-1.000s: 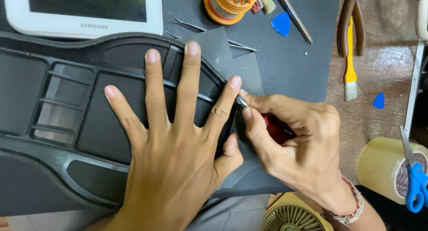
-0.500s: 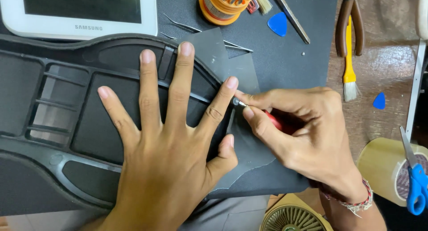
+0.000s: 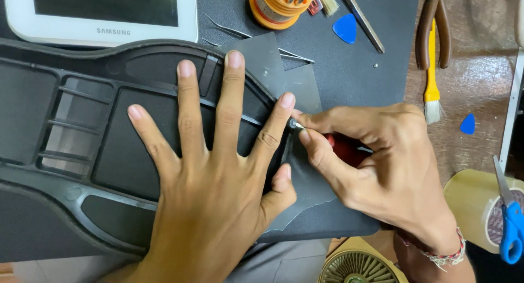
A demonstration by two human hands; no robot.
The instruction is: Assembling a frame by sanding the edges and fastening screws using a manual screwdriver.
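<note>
The left hand lies flat with fingers spread apart, palm pressing down on a large black moulded plastic panel with ribbed recesses; it grips nothing. Its little finger ends just beside the tip of a small tool, which the right hand pinches between thumb and forefinger, fingers closed tight on it; a red handle shows inside the fist. The tool's metal tip meets the curved right edge of the panel, where a thin dark grey sheet lies under that edge and spreads toward the right hand. A beaded bracelet circles the right wrist. All this rests on a dark mat on the tabletop, whose brown surface shows at the right. Beyond the panel, at the upper left, lies a white tablet with a dark screen and a grey printed mark along its lower bezel. To its right stands a round orange holder of screwdriver bits, with tweezers lying near it and a blue triangular pick further right. On the bare tabletop lie brown-handled pliers, a yellow-handled brush and a second blue pick. At the right edge sits a roll of tan tape with blue-handled scissors across it.
</note>
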